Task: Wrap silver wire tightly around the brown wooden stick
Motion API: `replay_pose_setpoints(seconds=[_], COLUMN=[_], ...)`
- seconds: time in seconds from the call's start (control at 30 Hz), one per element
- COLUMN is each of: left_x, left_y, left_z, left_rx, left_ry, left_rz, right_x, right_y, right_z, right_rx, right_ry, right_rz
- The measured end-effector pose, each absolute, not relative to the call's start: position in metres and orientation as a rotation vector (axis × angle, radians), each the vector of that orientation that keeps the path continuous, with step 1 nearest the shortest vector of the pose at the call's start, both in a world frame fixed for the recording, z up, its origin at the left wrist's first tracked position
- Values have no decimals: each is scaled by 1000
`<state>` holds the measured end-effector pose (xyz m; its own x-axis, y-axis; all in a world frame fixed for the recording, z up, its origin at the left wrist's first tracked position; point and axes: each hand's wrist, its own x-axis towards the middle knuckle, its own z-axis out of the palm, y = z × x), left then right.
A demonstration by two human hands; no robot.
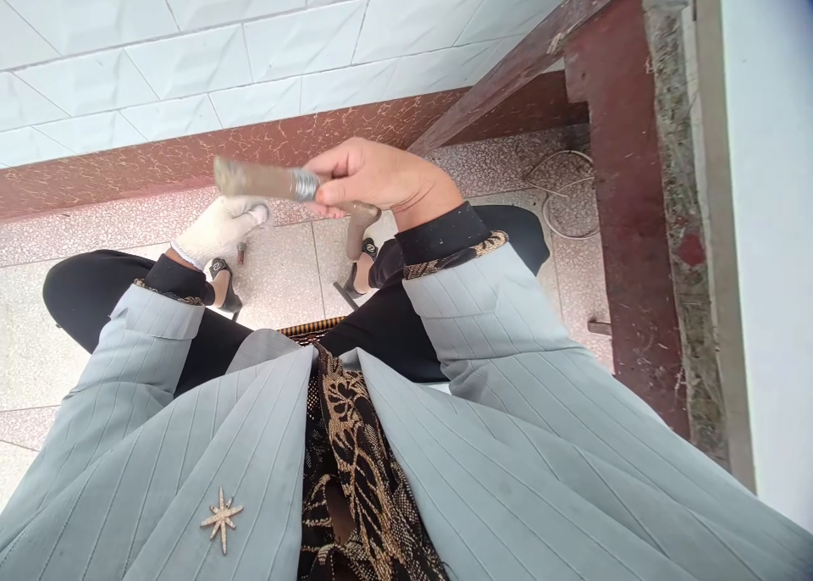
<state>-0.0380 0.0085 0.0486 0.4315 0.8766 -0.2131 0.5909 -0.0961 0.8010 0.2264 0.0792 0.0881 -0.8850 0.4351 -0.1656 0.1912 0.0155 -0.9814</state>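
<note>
My right hand (372, 177) is bare and closed around a worn, brownish stick-like tool (257, 179) with grey metal wire wound round it beside my fingers. The tool points left, roughly level and slightly blurred, and its exact kind is unclear. Below that hand shows a blunt brownish piece (357, 235); I cannot tell whether it belongs to the same tool. My left hand (219, 228), in a white glove, is under the tool's left end with its fingers curled together. What they hold, if anything, is hidden. A small reddish-brown piece (240, 253) shows just below the glove.
A white tiled wall (305, 43) with a red-brown base strip stands in front. At right are a dark red wooden frame (635, 183) and a pale cable (562, 196) on the speckled floor (289, 268). My knees are spread, with my shoes below my hands.
</note>
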Motion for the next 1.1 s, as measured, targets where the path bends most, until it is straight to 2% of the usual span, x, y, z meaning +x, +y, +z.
replay_pose_setpoints(seconds=[0.1,0.23,0.33,0.47,0.53,0.67,0.8,0.93,1.0,1.1], left_x=[-24,-1,6,3,1,-2,-8,-19,-23,-22], left_y=[3,-9,-15,-13,-11,-8,-4,4,7,7], left_z=[47,46,43,40,41,45,44,38,34,29], left_rx=[1652,1252,1049,1050,1081,1194,1304,1438,1447,1426], left_ry=[1200,1014,912,925,948,962,975,999,1039,1128], left_rz=[356,332,431,493,470,385,322,378,487,599], right_x=[224,212,207,205,205,202,201,209,215,221], right_y=[77,75,79,84,83,78,74,78,81,83], right_z=[86,81,75,64,59,58,64,72,74,75], right_rx=[-945,-1225,-1338,-1463,-1432,-1233,-1062,-801,-692,-786], right_ry=[-1786,-1853,-2021,-2415,-2614,-3006,-3106,-2828,-2581,-2099], right_rz=[1821,1668,1505,1090,1017,1145,1669,2119,2137,1937])
